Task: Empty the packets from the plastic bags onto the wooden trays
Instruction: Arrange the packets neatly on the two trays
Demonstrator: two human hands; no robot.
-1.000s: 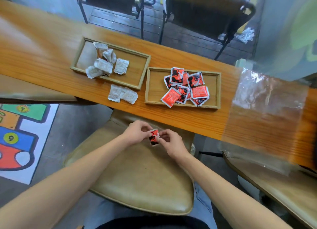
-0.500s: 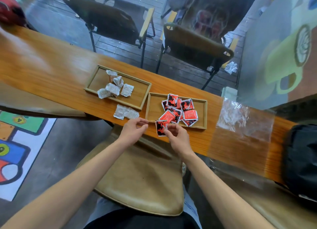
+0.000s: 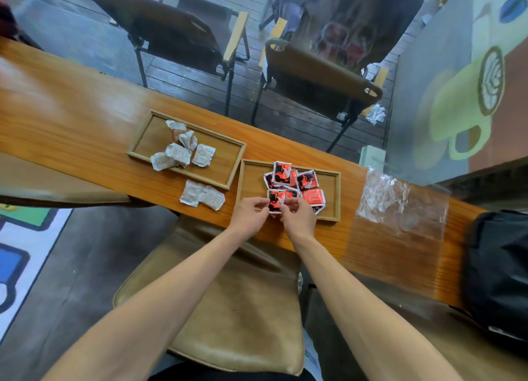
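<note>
Pinching a red packet (image 3: 275, 203) between them, both hands meet at the near left corner of the right wooden tray (image 3: 334, 193), just right of the frame's centre. The packet looks light, thin and flexible, with a slick printed skin; I judge it would bend or slide if pressed flat, so the crimped edges are the sensible place to take hold. The left hand (image 3: 249, 212) has its fingers drawn narrow on the packet's left edge, and the right hand (image 3: 297, 216) is likewise closed small on its right edge, fingertips nearly meeting. Other red packets (image 3: 307, 180) lie heaped in that tray, overlapping. In the left wooden tray (image 3: 225, 168), toward upper left of centre, sit pale packets (image 3: 178, 153), and two more pale ones (image 3: 201, 198) rest on the table (image 3: 71, 123) just outside it. An emptied clear plastic bag (image 3: 400, 203) lies flat at right.
</note>
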